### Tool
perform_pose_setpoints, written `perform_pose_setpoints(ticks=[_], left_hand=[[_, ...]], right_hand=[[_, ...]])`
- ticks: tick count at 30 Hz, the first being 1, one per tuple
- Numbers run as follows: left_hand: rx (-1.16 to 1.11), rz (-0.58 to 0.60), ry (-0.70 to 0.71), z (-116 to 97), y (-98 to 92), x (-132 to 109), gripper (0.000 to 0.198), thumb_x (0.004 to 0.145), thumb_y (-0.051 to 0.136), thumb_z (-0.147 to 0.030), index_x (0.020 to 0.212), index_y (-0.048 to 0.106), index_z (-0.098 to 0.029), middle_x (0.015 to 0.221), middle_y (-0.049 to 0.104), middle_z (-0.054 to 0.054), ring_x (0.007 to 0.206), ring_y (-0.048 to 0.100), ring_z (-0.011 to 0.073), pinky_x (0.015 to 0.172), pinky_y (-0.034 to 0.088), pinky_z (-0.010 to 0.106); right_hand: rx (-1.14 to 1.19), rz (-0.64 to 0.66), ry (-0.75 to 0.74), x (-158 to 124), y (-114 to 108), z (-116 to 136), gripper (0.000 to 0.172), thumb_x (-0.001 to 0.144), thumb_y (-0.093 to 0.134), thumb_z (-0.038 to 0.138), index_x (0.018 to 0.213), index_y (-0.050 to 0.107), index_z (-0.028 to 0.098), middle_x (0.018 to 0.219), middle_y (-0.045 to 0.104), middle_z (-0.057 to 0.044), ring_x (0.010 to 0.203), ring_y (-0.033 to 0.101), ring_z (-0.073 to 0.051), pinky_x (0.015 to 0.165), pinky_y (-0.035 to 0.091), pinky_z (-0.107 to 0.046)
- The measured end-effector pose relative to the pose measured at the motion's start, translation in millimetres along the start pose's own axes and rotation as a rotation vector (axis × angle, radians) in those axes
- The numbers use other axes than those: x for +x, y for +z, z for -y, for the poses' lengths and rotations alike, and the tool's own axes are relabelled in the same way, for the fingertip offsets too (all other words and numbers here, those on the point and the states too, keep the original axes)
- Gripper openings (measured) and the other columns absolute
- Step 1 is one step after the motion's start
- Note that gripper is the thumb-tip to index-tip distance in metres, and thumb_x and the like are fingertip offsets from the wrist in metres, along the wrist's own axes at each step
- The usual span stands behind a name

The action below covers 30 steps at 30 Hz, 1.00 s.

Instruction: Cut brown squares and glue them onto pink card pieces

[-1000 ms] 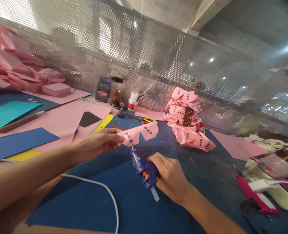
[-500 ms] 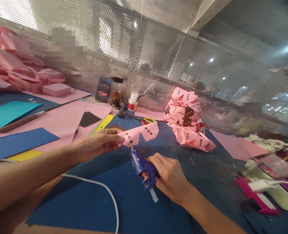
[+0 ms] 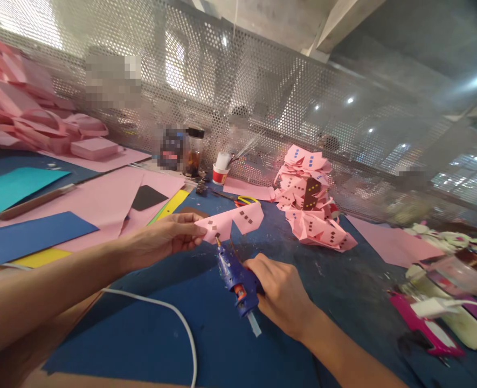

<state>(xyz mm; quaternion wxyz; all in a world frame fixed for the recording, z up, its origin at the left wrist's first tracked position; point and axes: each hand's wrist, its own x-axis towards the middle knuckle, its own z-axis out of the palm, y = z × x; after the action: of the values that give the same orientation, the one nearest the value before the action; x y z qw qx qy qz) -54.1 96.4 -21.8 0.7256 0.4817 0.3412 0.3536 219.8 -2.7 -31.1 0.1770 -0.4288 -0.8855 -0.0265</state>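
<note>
Pinched in my left hand (image 3: 173, 237) is the left end of a pink foam or paper cutout (image 3: 238, 219), which has a V-shaped notch in its lower edge and small brown squares on its face. My right hand (image 3: 281, 288) is wrapped round the handle of a blue glue gun (image 3: 235, 277). The gun's nozzle points up at the cutout's lower edge, touching or nearly touching it by a brown square. A clear glue stick (image 3: 254, 325) pokes out of the gun's rear. My right fingers are partly hidden behind the gun.
A heap of similar pink cutouts (image 3: 309, 199) stands at the back right. Behind my left hand lie scissors with yellow handles (image 3: 248, 200). A red-and-white cup (image 3: 220, 174) and a jar (image 3: 193, 153) stand by the perforated metal screen (image 3: 270, 113). A white cable (image 3: 177, 312) curves across the blue mat.
</note>
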Motion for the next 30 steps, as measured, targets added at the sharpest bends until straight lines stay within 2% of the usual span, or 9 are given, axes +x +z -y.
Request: perform_pose_setpoints(ticks=[8, 20, 30], left_hand=[[-0.005, 0.002, -0.004, -1.2, 0.9, -0.5, 0.015, 0.077, 0.081, -0.019, 0.087, 0.071, -0.017, 0.081, 0.062, 0.000, 0.066, 0.057, 0.0063, 0.062, 0.052, 0.013], [-0.015, -0.006, -0.009, 1.0, 0.2, 0.2, 0.014, 0.075, 0.081, -0.019, 0.084, 0.070, -0.018, 0.082, 0.064, 0.000, 0.068, 0.058, 0.0076, 0.065, 0.052, 0.015], [0.050, -0.022, 0.024, -2.2, -0.2, -1.3, 0.017, 0.078, 0.080, -0.021, 0.091, 0.070, -0.017, 0.083, 0.060, -0.001, 0.069, 0.056, 0.0066, 0.064, 0.050, 0.013]], right_hand=[[-0.014, -0.004, -0.002, -0.6, -0.4, 0.3, 0.028, 0.084, 0.058, 0.012, 0.109, 0.051, 0.022, 0.099, 0.063, -0.002, 0.087, 0.063, -0.021, 0.073, 0.043, -0.031], [-0.010, 0.014, 0.012, -0.9, -2.6, 2.2, 0.026, 0.085, 0.059, 0.014, 0.109, 0.052, 0.021, 0.100, 0.064, -0.003, 0.088, 0.064, -0.021, 0.073, 0.044, -0.031], [0.010, -0.025, 0.003, -1.5, -0.2, 0.6, 0.021, 0.090, 0.060, 0.020, 0.109, 0.053, 0.021, 0.099, 0.064, -0.003, 0.084, 0.063, -0.020, 0.072, 0.044, -0.031]])
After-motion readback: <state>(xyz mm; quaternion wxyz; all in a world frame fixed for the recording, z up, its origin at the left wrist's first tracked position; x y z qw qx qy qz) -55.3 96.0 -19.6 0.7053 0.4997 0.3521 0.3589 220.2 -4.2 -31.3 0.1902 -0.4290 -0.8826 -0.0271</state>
